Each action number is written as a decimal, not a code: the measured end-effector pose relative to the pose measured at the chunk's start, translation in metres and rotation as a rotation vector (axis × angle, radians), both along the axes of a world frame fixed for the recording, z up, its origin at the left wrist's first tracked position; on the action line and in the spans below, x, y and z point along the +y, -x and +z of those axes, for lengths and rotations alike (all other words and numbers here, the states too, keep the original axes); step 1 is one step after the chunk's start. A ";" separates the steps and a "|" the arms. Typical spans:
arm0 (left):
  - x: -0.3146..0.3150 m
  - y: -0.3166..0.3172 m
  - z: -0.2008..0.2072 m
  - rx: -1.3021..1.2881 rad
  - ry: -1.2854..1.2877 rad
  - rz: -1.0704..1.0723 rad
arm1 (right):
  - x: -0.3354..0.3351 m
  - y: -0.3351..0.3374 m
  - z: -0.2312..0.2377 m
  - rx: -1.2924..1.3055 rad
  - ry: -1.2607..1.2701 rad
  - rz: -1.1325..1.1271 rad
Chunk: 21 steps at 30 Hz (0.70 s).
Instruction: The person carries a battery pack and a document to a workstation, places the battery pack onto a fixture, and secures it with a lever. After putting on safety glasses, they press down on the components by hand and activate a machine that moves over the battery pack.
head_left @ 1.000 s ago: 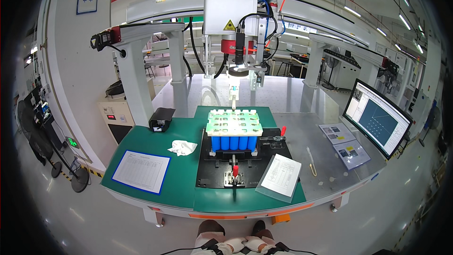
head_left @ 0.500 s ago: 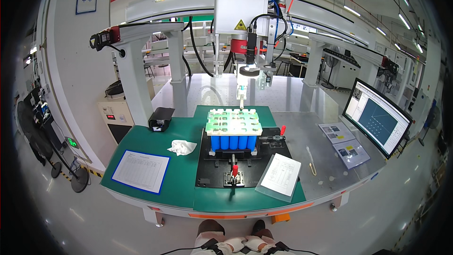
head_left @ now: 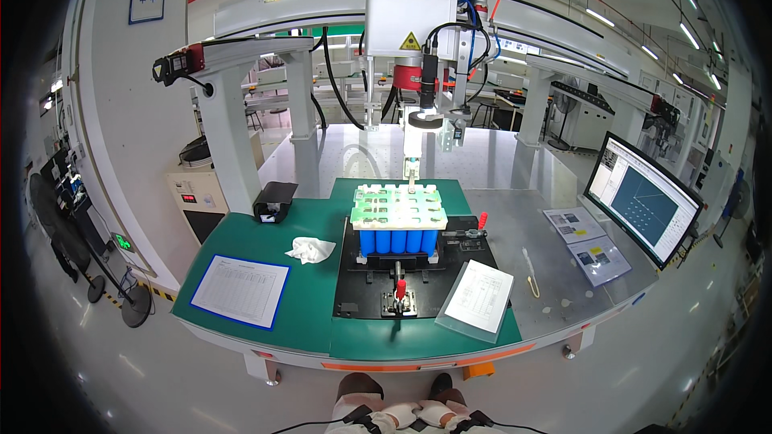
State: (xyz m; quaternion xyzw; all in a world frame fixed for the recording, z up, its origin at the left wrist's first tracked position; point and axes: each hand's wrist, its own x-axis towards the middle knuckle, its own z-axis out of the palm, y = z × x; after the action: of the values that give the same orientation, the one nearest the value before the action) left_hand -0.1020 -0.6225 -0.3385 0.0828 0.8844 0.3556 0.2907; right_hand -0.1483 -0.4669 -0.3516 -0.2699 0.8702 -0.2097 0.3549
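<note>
At the lower edge, my left hand (head_left: 401,415) and my right hand (head_left: 435,414) are close together in front of my body, both in white gloves. Their fingers are too small and partly hidden to make out, and both are away from the table. Beyond them, a block of blue cylindrical cells (head_left: 392,242) with a white and green top plate (head_left: 398,206) sits in a black fixture (head_left: 362,293). A red-handled toggle clamp (head_left: 400,291) stands at the fixture's front. Above the plate's far side hangs the machine's slim nozzle (head_left: 412,173).
A gantry machine head (head_left: 410,20) stands over the table. A blue-framed sheet (head_left: 240,292), a crumpled white cloth (head_left: 310,250) and a black box (head_left: 274,202) lie left. Right are papers in a sleeve (head_left: 478,297), a swab-like stick (head_left: 531,273), photo sheets (head_left: 587,245) and a monitor (head_left: 643,199).
The machine's nozzle has shifted slightly downward in the picture over the block's far side. My hands stay where they were, and the things on the table have not moved.
</note>
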 end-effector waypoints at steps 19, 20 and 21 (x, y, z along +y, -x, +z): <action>0.001 -0.001 0.000 -0.021 0.014 0.013 | -0.001 0.001 0.001 -0.055 -0.087 0.020; 0.001 -0.001 0.000 -0.021 0.014 0.012 | -0.002 0.001 0.003 -0.066 -0.083 0.015; 0.002 -0.002 0.000 -0.017 0.021 0.020 | -0.002 0.001 0.005 -0.076 -0.080 0.010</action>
State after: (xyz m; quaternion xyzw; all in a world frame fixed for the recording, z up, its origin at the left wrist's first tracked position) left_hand -0.0999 -0.6204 -0.3387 0.0680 0.8864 0.3500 0.2952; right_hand -0.1496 -0.4688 -0.3463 -0.2519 0.8624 -0.1830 0.3992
